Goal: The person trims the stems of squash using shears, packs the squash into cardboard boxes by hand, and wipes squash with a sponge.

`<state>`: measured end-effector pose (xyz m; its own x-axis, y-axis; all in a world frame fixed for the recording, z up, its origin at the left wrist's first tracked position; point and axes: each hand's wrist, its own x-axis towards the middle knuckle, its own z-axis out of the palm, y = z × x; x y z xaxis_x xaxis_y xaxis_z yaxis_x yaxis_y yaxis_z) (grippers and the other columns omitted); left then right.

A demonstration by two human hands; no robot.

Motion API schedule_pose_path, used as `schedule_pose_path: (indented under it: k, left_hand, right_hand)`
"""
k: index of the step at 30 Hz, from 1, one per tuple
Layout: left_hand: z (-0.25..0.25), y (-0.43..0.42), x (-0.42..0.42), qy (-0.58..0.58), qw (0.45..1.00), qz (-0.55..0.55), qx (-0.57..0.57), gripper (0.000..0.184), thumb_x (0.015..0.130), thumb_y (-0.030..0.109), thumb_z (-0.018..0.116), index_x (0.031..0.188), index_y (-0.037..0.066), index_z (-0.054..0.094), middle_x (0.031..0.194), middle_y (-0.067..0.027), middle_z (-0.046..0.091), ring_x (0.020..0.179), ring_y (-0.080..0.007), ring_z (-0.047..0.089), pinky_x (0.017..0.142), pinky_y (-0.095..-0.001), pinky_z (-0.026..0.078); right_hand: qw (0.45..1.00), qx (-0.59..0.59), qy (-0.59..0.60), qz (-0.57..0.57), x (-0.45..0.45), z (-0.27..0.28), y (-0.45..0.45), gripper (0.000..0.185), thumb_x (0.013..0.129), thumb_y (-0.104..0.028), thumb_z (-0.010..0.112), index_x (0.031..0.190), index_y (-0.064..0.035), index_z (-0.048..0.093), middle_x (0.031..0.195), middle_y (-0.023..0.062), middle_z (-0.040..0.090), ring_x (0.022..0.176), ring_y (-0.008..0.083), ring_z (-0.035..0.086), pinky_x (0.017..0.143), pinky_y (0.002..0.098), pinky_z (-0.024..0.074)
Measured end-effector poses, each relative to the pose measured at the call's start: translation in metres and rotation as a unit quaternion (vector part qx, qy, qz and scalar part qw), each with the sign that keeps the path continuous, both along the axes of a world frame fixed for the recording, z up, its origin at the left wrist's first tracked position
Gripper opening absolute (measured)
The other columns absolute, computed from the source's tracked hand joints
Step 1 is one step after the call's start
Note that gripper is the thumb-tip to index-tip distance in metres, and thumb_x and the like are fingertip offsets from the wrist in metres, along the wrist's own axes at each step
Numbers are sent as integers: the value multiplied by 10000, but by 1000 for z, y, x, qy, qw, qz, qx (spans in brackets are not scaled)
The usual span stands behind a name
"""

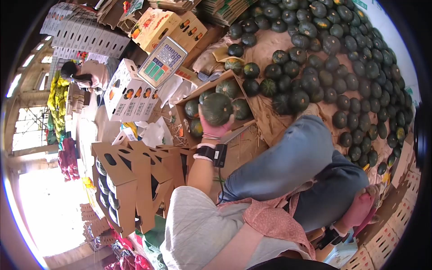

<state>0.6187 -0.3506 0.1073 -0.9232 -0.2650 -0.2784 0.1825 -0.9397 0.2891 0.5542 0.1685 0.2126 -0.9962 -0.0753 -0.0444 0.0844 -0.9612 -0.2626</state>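
My left hand [215,129], in a pink glove, is closed around a dark green kabocha squash [217,109]. The squash is over an open cardboard box [253,106], and several other squashes [241,109] sit inside it around the held one. The squash covers part of the box's contents. My right hand [360,210], also gloved in pink, rests low at the far right beside my bent leg [288,153]. Its fingers look apart, with nothing visible in them.
A large heap of squashes [333,45] fills the upper right. A digital scale [163,62] stands beyond the box near printed cartons [130,92]. Brown boxes holding squashes [118,180] stand at left. Another person [93,74] is at the upper left. Stacked cartons [382,245] line the lower right.
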Motion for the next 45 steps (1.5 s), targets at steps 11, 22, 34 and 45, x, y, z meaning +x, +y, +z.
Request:
schedule_pose_path:
  k: [11, 22, 34, 45]
  left_hand:
    - [-64, -61, 58, -351, 758, 64, -546, 605, 743, 167, 731, 1259, 106, 421, 1124, -117, 553, 982, -261, 574, 793, -410, 519]
    - [-96, -56, 33, -338, 747, 14, -572, 602, 691, 179, 791, 1190, 3, 505, 1130, -116, 563, 1015, -192, 534, 888, -302, 434]
    - [-94, -61, 34, -350, 757, -30, -550, 553, 738, 110, 748, 1229, 9, 514, 1097, -103, 601, 978, -165, 572, 852, -292, 471]
    - [-66, -21, 48, -425, 425, 32, -799, 476, 612, 108, 754, 1050, 59, 572, 920, -122, 594, 845, -262, 588, 781, -350, 474]
  right_hand:
    - [999, 10, 53, 2, 10, 1, -24, 817, 719, -386, 678, 1312, 49, 321, 1260, 149, 416, 1142, 277, 386, 1022, 478, 256]
    - [990, 31, 133, 40, 13, -5, -2, 815, 742, -380, 616, 1316, 81, 267, 1329, 214, 363, 1227, 346, 361, 1074, 522, 206]
    - [995, 38, 94, 6, 11, -15, 17, 813, 722, -352, 610, 1316, 71, 252, 1315, 215, 346, 1212, 335, 350, 1022, 531, 223]
    - [993, 84, 86, 1, 5, 1, -4, 705, 770, -420, 466, 1242, 85, 327, 1262, 211, 371, 1178, 310, 340, 1032, 489, 197]
